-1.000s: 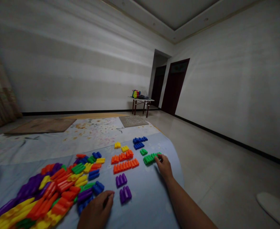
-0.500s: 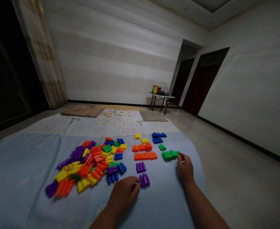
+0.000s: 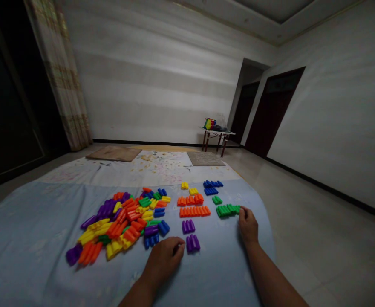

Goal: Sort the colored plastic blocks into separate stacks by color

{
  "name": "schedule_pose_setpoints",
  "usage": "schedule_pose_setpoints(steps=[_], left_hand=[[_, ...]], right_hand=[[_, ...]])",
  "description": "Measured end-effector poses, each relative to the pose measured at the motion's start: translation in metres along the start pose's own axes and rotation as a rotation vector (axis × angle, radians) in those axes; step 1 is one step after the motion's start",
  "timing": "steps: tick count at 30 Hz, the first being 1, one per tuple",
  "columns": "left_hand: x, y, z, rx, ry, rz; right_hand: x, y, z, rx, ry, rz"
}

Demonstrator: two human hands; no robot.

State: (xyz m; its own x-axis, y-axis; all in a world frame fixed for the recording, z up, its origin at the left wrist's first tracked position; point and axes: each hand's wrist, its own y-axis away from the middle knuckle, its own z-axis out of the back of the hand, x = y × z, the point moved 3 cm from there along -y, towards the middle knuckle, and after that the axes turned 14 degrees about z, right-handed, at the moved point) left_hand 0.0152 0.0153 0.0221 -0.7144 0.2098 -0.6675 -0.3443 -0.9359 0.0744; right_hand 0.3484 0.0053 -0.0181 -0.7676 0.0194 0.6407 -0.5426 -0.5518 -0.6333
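Note:
My left hand rests on the blue sheet with its fingers curled together and nothing visible in them. Just right of its fingertips lies a group of purple plastic tube pieces, with a second purple group behind it. My right hand pinches the right end of a row of green plastic tube pieces. A smaller green piece lies behind that row. Orange rows sit between the purple and green groups, with yellow pieces and blue pieces farther back.
A large mixed pile of coloured tube pieces spreads to the left of my left hand. The sheet-covered surface curves away at its right edge to the tiled floor. Two mats and a small table stand farther off.
The view has tilted slightly upward. My left hand has drawn a little left, away from the near purple pieces. My right hand stays at the end of the green row.

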Motion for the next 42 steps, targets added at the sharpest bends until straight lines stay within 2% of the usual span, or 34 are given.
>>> schedule_pose_setpoints(steps=[7,17,26,30,33,35,37,40,42], left_hand=[[0.0,0.005,-0.002,-0.066,-0.029,-0.033],[-0.002,0.011,-0.012,-0.144,-0.206,0.028],[-0.006,0.005,-0.004,0.007,-0.201,0.103],[-0.004,0.007,-0.011,-0.152,-0.186,0.088],[-0.002,0.01,-0.017,-0.195,-0.19,0.043],[0.0,0.011,-0.017,-0.175,-0.197,0.027],[0.001,0.01,-0.016,-0.152,-0.203,0.012],[0.001,0.008,-0.012,-0.123,-0.2,0.007],[0.001,0.007,-0.01,-0.113,-0.183,-0.002]], right_hand=[[-0.002,0.0,0.0,-0.004,-0.027,-0.032],[-0.005,0.002,0.001,0.042,-0.006,-0.044],[-0.006,0.003,-0.001,0.1,0.041,-0.003],[-0.009,0.004,-0.001,0.113,0.07,0.012],[-0.006,0.004,0.001,0.124,0.082,0.047],[0.005,0.002,0.001,0.108,0.07,0.092],[0.028,0.0,-0.002,0.098,0.021,0.16],[0.089,0.005,-0.017,0.168,-0.148,0.293],[0.138,0.016,-0.033,0.31,-0.247,0.431]])
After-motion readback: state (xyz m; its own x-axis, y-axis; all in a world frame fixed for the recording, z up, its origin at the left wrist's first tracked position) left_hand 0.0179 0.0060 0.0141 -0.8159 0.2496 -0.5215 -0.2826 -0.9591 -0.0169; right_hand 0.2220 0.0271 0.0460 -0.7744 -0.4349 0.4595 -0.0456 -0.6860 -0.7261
